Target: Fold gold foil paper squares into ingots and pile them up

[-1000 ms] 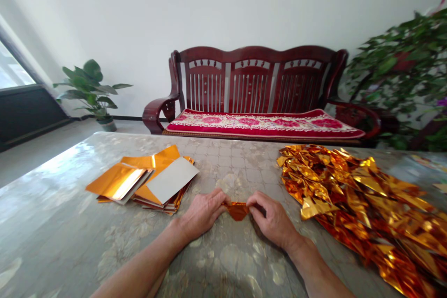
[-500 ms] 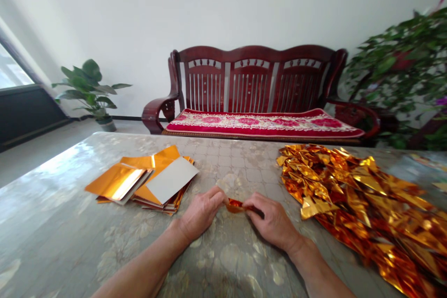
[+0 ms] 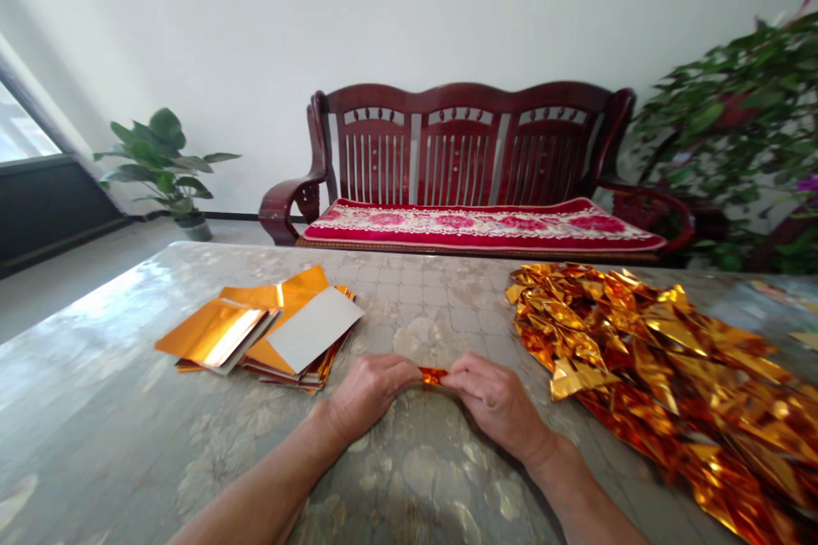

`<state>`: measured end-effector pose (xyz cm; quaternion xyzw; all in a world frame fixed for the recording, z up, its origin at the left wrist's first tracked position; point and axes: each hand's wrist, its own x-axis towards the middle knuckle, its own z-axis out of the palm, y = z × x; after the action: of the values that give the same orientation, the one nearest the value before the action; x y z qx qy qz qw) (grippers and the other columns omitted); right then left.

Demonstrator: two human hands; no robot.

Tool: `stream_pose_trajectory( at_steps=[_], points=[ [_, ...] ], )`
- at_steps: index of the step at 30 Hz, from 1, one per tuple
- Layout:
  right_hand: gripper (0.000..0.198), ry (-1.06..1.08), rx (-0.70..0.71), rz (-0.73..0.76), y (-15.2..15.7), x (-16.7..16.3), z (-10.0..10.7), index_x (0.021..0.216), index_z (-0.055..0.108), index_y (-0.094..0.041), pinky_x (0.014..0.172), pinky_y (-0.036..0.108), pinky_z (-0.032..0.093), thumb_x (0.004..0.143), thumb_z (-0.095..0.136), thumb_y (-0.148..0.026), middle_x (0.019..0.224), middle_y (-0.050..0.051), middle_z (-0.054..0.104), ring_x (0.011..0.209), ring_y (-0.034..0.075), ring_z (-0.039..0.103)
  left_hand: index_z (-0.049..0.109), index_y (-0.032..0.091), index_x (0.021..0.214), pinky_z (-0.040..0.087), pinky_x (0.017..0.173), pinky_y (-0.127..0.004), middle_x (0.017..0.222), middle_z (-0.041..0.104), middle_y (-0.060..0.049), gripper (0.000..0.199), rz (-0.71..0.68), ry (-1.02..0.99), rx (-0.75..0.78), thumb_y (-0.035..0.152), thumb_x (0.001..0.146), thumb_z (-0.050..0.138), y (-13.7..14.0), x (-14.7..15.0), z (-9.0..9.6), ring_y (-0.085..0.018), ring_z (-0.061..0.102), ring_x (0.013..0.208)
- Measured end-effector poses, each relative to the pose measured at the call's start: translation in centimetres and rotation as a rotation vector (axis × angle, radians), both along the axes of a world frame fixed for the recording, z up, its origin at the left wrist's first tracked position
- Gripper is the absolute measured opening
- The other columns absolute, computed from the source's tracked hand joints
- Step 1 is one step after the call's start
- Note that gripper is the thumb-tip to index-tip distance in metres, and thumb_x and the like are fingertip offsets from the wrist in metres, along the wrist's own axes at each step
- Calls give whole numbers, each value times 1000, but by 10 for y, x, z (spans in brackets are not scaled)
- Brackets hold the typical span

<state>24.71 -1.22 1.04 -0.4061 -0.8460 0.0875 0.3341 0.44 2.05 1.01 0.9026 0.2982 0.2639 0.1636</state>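
Note:
Between my two hands, low over the table, is a narrow folded strip of shiny orange-gold foil paper (image 3: 434,375). My left hand (image 3: 371,387) pinches its left end, and my right hand (image 3: 493,396) pinches the right end; both hands are closed, with the fingertips partly hidden. Left of my hands lies a loose stack of gold foil paper sheets (image 3: 221,330), with one pale sheet (image 3: 318,329) face up on top. A large heap of folded gold foil pieces (image 3: 639,349) spreads to the right of my right hand.
All of this rests on a table (image 3: 409,494) with a glossy floral cover. Behind its far edge stands a dark red wooden bench (image 3: 457,153) with a red patterned cushion (image 3: 486,226). Potted plants (image 3: 163,157) are at both sides. Clear plastic (image 3: 760,306) lies at the far right.
The foil strip between my hands has become flatter and narrower. My fingers have shifted slightly on its ends, while the stack and the heap stay put.

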Motion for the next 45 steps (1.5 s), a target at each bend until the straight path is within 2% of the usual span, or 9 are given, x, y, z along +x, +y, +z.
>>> stream_pose_trajectory(
  at_steps=[8, 13, 20, 27, 39, 45],
  points=[
    [25, -79, 12, -19, -2, -3, 2, 99, 75, -26, 69, 22, 48, 97, 51, -19, 85, 3, 68, 78, 14, 64, 68, 22, 112, 52, 84, -25, 96, 74, -5, 26, -17, -12, 12, 18, 99, 47, 0, 0, -3, -16, 70, 90],
    [25, -61, 20, -27, -2, -4, 1, 99, 75, -27, 70, 22, 49, 96, 51, -18, 85, 3, 68, 79, 13, 64, 68, 25, 118, 53, 83, -25, 102, 75, -4, 29, -30, -32, 4, 18, 99, 47, 1, 1, -4, -16, 71, 91],
    [24, 32, -12, -16, -1, -7, -7, 101, 73, -25, 73, 24, 53, 96, 51, -18, 92, 4, 70, 83, 14, 66, 71, 22, 109, 54, 83, -25, 97, 75, -5, 28, -21, -43, -35, 16, 98, 46, 0, 2, -3, -16, 71, 89],
    [24, 141, -35, 12, -1, -8, -13, 100, 73, -25, 79, 27, 56, 96, 51, -17, 99, 4, 73, 90, 15, 69, 70, 24, 112, 53, 81, -24, 97, 75, -4, 28, -27, -64, -48, 18, 99, 47, 0, 2, -4, -15, 71, 88],
    [23, 200, -61, 47, 0, -11, -11, 102, 74, -25, 79, 26, 56, 96, 53, -18, 99, 5, 73, 89, 15, 69, 70, 23, 105, 52, 82, -23, 94, 75, -4, 23, -17, -83, -67, 22, 100, 48, -3, 4, -6, -15, 70, 88],
    [24, 230, -12, 77, -1, -13, -10, 105, 73, -25, 79, 25, 55, 95, 55, -14, 100, 4, 73, 90, 14, 69, 69, 22, 102, 51, 81, -22, 94, 75, -3, 23, -12, -89, -60, 24, 101, 46, -3, 6, -5, -14, 69, 86]
  ],
)
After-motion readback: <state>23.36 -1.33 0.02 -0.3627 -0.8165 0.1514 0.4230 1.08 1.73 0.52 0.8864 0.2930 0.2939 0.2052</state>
